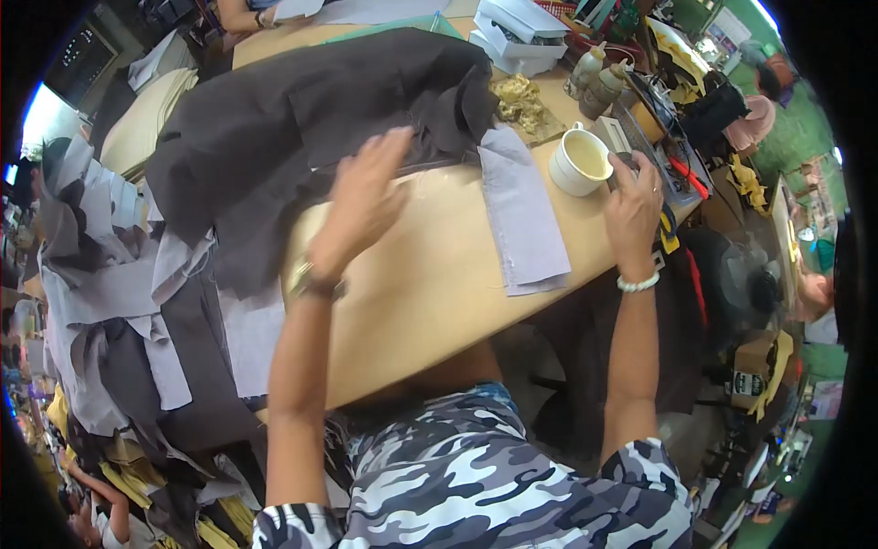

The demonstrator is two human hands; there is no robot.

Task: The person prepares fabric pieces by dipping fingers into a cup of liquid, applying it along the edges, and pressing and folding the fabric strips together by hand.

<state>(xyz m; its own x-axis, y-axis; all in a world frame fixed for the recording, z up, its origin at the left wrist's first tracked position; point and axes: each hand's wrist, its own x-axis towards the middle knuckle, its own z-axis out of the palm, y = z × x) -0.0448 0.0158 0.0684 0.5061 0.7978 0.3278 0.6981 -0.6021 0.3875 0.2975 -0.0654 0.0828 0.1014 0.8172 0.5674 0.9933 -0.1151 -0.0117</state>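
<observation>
My left hand [366, 197] is over the pale tabletop [430, 274], its fingers stretched out near the edge of a dark grey cloth [247, 119]. The cloth lies bunched over the far and left side of the table. At the right, my right hand [633, 197] has its fingers closed beside a white mug [578, 163]; a small dark thing shows at the fingertips, too small to name. A light grey cloth strip [523, 215] lies between my two hands, left of the mug.
Behind the mug are a crumpled yellowish lump [521, 102], two bottles [594, 82] and white boxes [519, 35]. More grey cloth pieces [110, 284] hang at the left. Across the table, another person's arm [240, 16] shows.
</observation>
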